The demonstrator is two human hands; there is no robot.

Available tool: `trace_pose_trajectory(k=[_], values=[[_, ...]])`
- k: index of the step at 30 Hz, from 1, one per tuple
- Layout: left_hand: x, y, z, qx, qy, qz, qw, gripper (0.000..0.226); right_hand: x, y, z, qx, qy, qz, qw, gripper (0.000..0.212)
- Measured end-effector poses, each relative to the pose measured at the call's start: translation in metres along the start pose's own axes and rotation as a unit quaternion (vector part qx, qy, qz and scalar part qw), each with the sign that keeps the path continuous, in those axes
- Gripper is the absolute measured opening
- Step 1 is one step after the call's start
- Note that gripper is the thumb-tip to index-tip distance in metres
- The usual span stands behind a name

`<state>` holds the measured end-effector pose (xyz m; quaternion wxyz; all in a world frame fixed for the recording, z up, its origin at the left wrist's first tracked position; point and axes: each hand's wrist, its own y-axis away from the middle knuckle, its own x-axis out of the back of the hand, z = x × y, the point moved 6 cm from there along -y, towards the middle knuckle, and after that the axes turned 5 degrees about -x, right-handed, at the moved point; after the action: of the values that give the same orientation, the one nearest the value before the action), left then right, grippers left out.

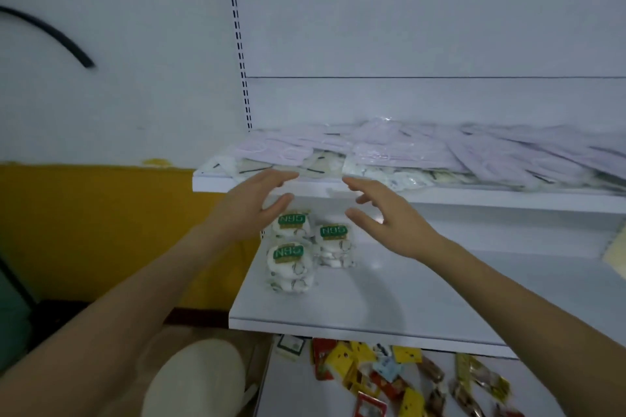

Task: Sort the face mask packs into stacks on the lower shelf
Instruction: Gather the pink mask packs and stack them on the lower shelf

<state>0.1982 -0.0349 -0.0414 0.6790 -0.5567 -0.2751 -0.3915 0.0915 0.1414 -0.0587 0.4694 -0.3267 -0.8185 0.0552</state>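
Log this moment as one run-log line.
left hand: open, empty | right hand: open, empty | lower shelf: three N95 pack stacks | upper shelf: loose mask packs piled

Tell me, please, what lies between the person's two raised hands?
In the head view, the front edge of the flat white upper shelf shows between the left hand and right hand.

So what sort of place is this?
Probably a small shop: white slotted shelving, face mask packs heaped on the upper shelf, N95 packs stacked below, bright packets lowest.
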Motion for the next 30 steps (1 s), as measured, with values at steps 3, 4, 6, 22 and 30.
trace_pose_trajectory(k=[3, 4, 6, 22, 30], values=[[0.013, -0.017, -0.017, 0.005, 0.005, 0.015, 1.0, 0.039, 0.017, -0.025, -0.001, 0.009, 0.016, 0.018, 1.0, 0.047], [0.017, -0.024, -0.026, 0.004, 0.003, 0.021, 1.0, 0.038, 0.022, -0.037, 0.0, 0.009, 0.02, 0.025, 0.999, 0.048], [0.022, -0.037, -0.047, 0.005, -0.023, 0.019, 1.0, 0.038, 0.03, -0.062, 0.003, 0.003, 0.028, 0.032, 0.999, 0.049], [-0.03, -0.134, -0.201, 0.112, -0.01, -0.261, 0.959, 0.061, 0.0, -0.224, 0.061, -0.073, 0.14, -0.081, 0.984, 0.057], [-0.022, -0.158, -0.209, 0.114, -0.017, -0.243, 0.963, 0.071, -0.009, -0.265, 0.088, -0.134, 0.162, -0.164, 0.964, 0.066]])
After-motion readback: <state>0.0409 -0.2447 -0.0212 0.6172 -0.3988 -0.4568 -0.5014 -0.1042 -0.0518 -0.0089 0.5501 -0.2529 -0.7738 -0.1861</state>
